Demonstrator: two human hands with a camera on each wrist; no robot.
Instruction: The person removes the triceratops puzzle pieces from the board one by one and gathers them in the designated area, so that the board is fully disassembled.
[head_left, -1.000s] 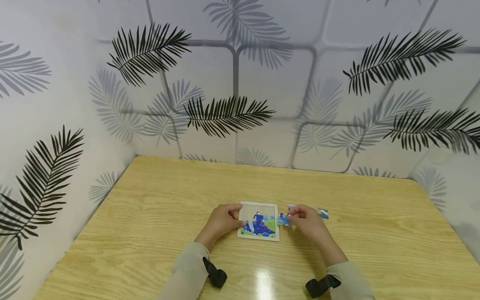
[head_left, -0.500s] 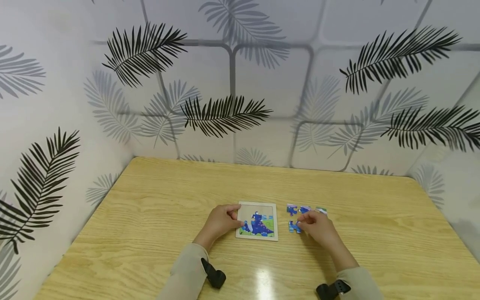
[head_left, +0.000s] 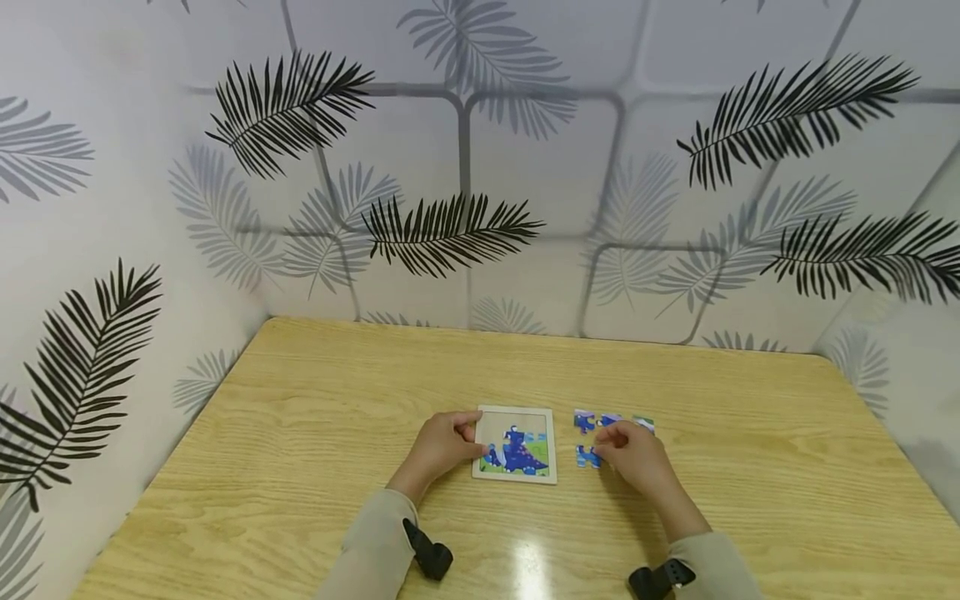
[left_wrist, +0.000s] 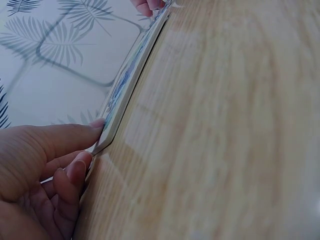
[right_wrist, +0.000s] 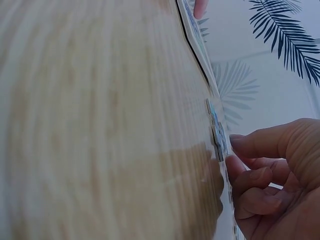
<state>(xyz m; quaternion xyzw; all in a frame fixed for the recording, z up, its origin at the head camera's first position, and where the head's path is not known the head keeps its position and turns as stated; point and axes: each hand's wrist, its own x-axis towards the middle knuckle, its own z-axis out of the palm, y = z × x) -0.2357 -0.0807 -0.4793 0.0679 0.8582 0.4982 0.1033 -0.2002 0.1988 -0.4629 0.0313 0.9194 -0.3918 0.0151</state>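
Note:
My left hand [head_left: 441, 448] holds the left edge of a square wooden puzzle tray [head_left: 552, 454], thumb on top of the rim and fingers curled at its side. Inside the tray, joined pieces form part of a purple-blue dinosaur picture [head_left: 519, 454]; bare wood shows along the top and upper left. To the right of the tray, my right hand [head_left: 636, 452] pinches a blue jigsaw piece [head_left: 587, 456] by its right side. In the right wrist view that piece [right_wrist: 217, 132] lies flat at table level, with the thumb tip and fingers at its edge.
Behind the right hand lie more loose pieces: a purple-blue one [head_left: 583, 419], another beside it [head_left: 609, 419], and a green-and-white one [head_left: 644, 423], partly covered by the hand. The wooden table [head_left: 360, 375] meets a leaf-patterned wall [head_left: 525, 275] at the back.
My right hand has moved right with the blue jigsaw piece, from beside the tray's rim to just below the loose pieces. In the last half second it barely moves. The left hand stays on the tray.

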